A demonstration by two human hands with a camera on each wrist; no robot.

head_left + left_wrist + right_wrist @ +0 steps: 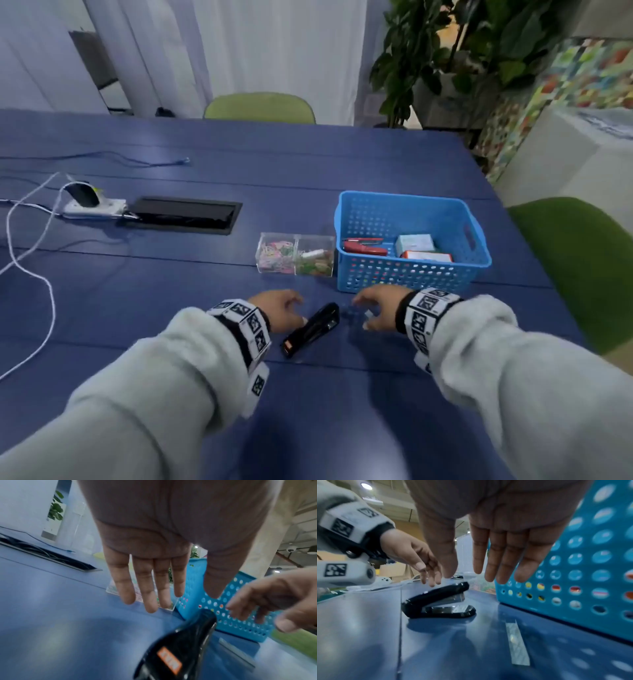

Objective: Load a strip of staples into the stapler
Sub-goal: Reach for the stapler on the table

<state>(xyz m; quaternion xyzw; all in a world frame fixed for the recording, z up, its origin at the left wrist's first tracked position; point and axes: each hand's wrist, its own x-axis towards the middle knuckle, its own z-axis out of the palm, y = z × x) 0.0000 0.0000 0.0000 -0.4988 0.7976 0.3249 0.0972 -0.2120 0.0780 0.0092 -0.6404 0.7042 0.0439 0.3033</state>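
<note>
Two hands low centre of head view, both empty. Left hand point(279, 310) just left of the black stapler point(311, 329), fingers straight and relaxed, not gripping, contact unclear. Stapler lying closed on blue table point(171, 291), centre frame, lid not lifted. Right hand point(378, 308) just right of it, fingers loosely spread, nothing held. Staple strip point(517, 643) flat on table lower right of right wrist view, beside blue basket point(411, 270), apart from stapler. Judging progress: barely started; still to open magazine, pick up strip, seat it, close. Hard to make out: strip nearly lost in head view under right hand; magazine contents hidden; left wrist view crops stapler's rear; box labels in basket unreadable.
</note>
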